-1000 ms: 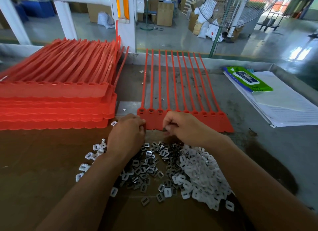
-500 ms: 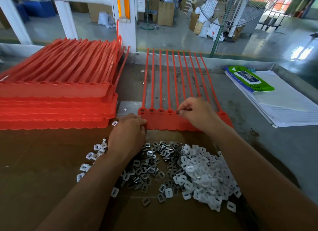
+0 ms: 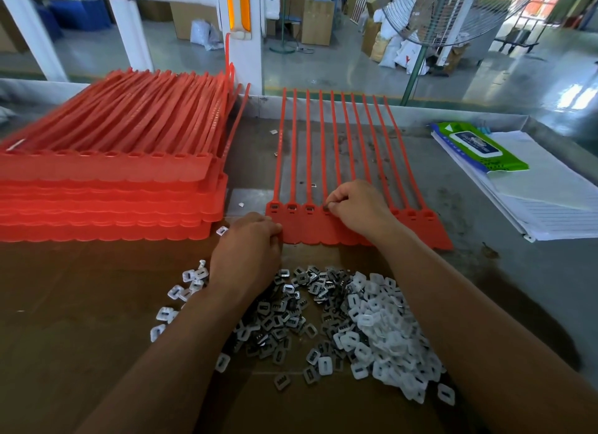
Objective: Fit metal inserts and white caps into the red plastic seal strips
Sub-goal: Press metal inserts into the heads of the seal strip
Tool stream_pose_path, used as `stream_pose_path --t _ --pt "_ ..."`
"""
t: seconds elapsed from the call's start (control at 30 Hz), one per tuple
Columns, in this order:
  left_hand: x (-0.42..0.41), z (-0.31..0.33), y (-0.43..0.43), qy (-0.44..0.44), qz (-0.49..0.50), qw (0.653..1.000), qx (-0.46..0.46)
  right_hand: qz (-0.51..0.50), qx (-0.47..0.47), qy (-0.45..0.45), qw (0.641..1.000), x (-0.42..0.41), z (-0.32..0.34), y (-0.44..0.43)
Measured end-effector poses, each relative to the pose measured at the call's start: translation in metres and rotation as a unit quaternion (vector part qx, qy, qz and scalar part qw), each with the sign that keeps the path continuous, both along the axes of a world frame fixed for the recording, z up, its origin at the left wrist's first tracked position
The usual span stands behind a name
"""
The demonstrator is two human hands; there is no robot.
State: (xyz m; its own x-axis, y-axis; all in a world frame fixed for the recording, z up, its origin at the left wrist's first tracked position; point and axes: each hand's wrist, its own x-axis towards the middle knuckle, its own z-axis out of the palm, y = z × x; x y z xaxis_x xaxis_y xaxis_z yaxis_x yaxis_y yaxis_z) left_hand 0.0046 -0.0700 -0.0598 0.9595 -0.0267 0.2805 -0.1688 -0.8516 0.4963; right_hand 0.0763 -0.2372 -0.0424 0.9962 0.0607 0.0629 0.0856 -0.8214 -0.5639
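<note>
Three heads at the left end of the red seal strip (image 3: pixel 323 231) carry metal inserts (image 3: pixel 291 207), right hand (image 3: pixel 359 207) pinches one into the fourth, left hand (image 3: pixel 249 249) curls at its near-left corner, grip unclear; other heads, white caps (image 3: pixel 388 339) pending.

One head-worn wide-angle view looks forward and down, close over the worktable (image 3: pixel 485 271).

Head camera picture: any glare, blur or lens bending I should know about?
Head view: daylight glares off the factory floor upper right; the wide lens bows the table's far rim; the metal inserts and white caps look sharp; the red strip stack looks soft and overbright.
</note>
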Motion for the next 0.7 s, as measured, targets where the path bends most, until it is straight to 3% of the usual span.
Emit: stream_pose_path --t 0.7 --pt "0.0003 -0.0015 0.0006 -0.006 0.001 1.0 -0.001 -0.04 0.0 0.022 0.999 0.0023 0.0004 0.0029"
